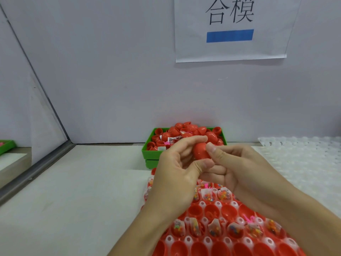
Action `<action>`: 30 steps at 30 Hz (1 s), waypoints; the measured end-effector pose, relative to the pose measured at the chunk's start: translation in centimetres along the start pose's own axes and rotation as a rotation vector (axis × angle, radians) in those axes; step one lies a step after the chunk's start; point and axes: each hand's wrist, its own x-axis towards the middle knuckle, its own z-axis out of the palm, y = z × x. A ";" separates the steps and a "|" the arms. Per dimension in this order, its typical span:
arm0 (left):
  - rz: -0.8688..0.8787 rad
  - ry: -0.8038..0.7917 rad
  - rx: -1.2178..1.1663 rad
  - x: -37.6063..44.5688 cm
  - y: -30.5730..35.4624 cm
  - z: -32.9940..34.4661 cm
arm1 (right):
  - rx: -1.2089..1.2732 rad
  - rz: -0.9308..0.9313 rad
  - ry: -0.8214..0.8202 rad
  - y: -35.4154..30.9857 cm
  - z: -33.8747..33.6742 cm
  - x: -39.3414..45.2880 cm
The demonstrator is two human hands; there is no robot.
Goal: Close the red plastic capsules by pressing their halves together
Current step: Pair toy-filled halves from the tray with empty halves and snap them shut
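Note:
A red plastic capsule is held in mid-air between both hands, above the table's middle. My left hand grips it from the left, index finger over the top and thumb under it. My right hand presses its thumb on the capsule's right side. Below my wrists lies a clear holder tray with several red capsule halves, some holding small bags of coloured toys. Behind my hands a green bin is heaped with loose red capsule halves.
The bin stands against a pale back wall with a paper sign. Stacked clear empty trays lie on the right of the white table. A slanted partition with a metal rail borders the left, with another green bin beyond it.

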 end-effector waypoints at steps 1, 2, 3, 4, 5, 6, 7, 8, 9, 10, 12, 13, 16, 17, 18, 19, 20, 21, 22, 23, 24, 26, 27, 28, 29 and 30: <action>0.015 -0.001 0.039 -0.1 0.1 0.0 | 0.004 0.007 0.020 0.1 -0.1 0.1; 0.033 0.002 0.072 -0.1 0.1 0.0 | -0.003 0.008 0.040 0.1 -0.2 0.1; 0.047 0.011 0.098 -0.2 0.2 0.0 | -0.017 0.009 0.055 0.1 -0.1 0.0; 0.057 0.020 0.116 -0.3 0.3 0.0 | -0.031 0.009 0.065 0.1 -0.1 0.0; 0.065 0.028 0.131 -0.4 0.3 0.0 | -0.039 0.009 0.071 0.1 0.0 0.0; 0.075 0.035 0.145 -0.5 0.4 0.0 | -0.043 0.009 0.075 0.1 0.1 0.0; 0.087 0.043 0.160 -0.6 0.4 0.0 | -0.047 0.009 0.080 0.1 0.2 -0.1; 0.100 0.052 0.172 -0.6 0.5 0.1 | -0.048 0.009 0.086 0.1 0.4 -0.1; 0.112 0.061 0.183 -0.7 0.5 0.1 | -0.047 0.009 0.095 0.1 0.5 -0.1; 0.120 0.066 0.190 -0.7 0.5 0.2 | -0.044 0.008 0.106 0.2 0.5 -0.1; 0.133 0.061 0.195 -0.9 0.6 0.3 | -0.044 0.008 0.126 0.3 0.7 0.0; 0.138 0.055 0.189 -0.9 0.6 0.3 | -0.046 0.009 0.127 0.3 0.7 -0.1; 0.145 0.035 0.123 -0.6 0.7 0.1 | 0.006 0.018 0.087 -0.1 0.3 0.0; 0.145 0.023 0.082 -0.4 0.8 0.0 | 0.041 0.022 0.066 -0.4 0.1 0.0; 0.144 0.010 0.047 -0.3 1.0 -0.2 | 0.068 0.028 0.039 -0.7 0.0 0.0; 0.143 0.001 0.029 -0.2 1.1 -0.3 | 0.074 0.036 0.010 -0.9 -0.1 -0.1; 0.147 -0.006 0.033 -0.2 1.2 -0.4 | 0.063 0.041 -0.011 -1.0 -0.1 -0.1; 0.161 -0.014 0.059 -0.2 1.2 -0.5 | 0.050 0.042 -0.019 -0.9 -0.1 -0.1; 0.179 -0.022 0.094 -0.2 1.3 -0.5 | 0.042 0.043 -0.012 -0.8 -0.1 -0.1; 0.191 -0.030 0.128 -0.2 1.3 -0.5 | 0.039 0.042 0.005 -0.7 -0.1 -0.1; 0.194 -0.044 0.154 -0.2 1.3 -0.6 | 0.033 0.042 0.026 -0.7 0.0 0.0; 0.193 -0.085 0.209 -0.2 1.1 -0.8 | 0.029 0.050 0.064 -0.7 0.0 -0.1; 0.197 -0.094 0.247 -0.2 1.0 -0.8 | 0.033 0.060 0.073 -0.7 0.0 -0.1; 0.209 -0.083 0.287 -0.2 0.9 -0.8 | 0.038 0.070 0.067 -0.7 0.0 -0.1; 0.226 -0.055 0.324 -0.2 0.8 -0.8 | 0.046 0.080 0.045 -0.8 0.1 -0.1; 0.240 -0.025 0.357 -0.2 0.7 -0.8 | 0.062 0.090 0.014 -0.8 0.1 -0.2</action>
